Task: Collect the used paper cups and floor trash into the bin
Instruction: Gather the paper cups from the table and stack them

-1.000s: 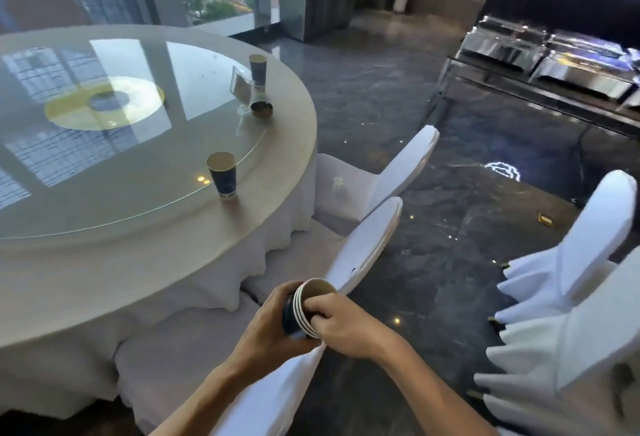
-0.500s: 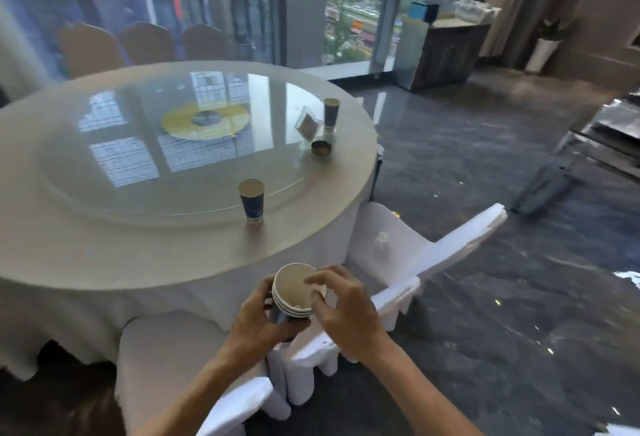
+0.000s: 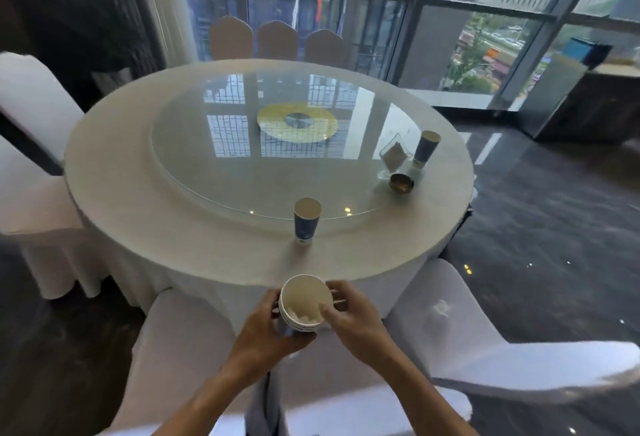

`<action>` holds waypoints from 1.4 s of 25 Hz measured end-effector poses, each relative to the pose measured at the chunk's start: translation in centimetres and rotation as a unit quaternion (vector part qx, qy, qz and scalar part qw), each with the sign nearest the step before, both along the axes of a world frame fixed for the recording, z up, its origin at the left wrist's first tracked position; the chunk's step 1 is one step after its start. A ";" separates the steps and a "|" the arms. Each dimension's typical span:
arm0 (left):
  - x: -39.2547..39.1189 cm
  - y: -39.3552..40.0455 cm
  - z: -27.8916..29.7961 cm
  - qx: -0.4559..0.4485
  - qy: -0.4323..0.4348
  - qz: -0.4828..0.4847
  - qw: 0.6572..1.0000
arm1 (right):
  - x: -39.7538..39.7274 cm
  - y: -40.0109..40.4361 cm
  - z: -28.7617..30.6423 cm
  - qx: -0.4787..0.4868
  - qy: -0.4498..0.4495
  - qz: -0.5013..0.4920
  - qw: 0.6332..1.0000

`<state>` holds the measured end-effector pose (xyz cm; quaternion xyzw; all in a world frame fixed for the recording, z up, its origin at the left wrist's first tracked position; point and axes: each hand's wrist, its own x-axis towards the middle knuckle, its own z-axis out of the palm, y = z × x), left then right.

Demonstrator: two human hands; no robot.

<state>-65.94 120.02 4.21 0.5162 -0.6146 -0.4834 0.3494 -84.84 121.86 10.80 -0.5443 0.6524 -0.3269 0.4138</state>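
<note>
A stack of nested blue paper cups (image 3: 300,304) sits upright in front of me, with white crumpled paper inside the top one. My left hand (image 3: 268,335) wraps around the stack's side. My right hand (image 3: 349,314) rests its fingers on the rim at the right. One blue paper cup (image 3: 306,220) stands on the round table (image 3: 166,227) near its front edge. Another blue cup (image 3: 426,146) stands at the table's right side. No bin is in view.
A glass turntable (image 3: 242,176) covers the table's middle; a small dark bowl (image 3: 401,182) and a clear card holder (image 3: 394,157) sit by the right cup. White-covered chairs (image 3: 485,359) stand close in front, with more chairs (image 3: 31,158) at the left. Dark glossy floor (image 3: 554,227) lies to the right.
My view swung left and up, from the floor and chairs to facing the table square on. The cup stack turned from tilted to upright and stayed in both hands.
</note>
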 end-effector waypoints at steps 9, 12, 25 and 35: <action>-3.9 -8.9 -1.8 -0.027 -0.004 0.067 0.997 | -3.6 -12.7 -1.3 0.081 -0.063 0.076 0.992; -3.6 -10.7 -2.2 -0.023 -0.008 0.102 0.994 | -3.7 -16.4 -2.3 0.104 -0.078 0.121 0.984; -2.6 -15.7 -1.3 -0.037 0.041 0.243 0.968 | -4.2 -30.8 -11.9 0.026 0.160 0.078 0.984; -0.1 -14.2 -1.4 -0.049 0.054 0.249 0.966 | -3.9 -30.7 -14.6 0.013 0.011 -0.033 0.999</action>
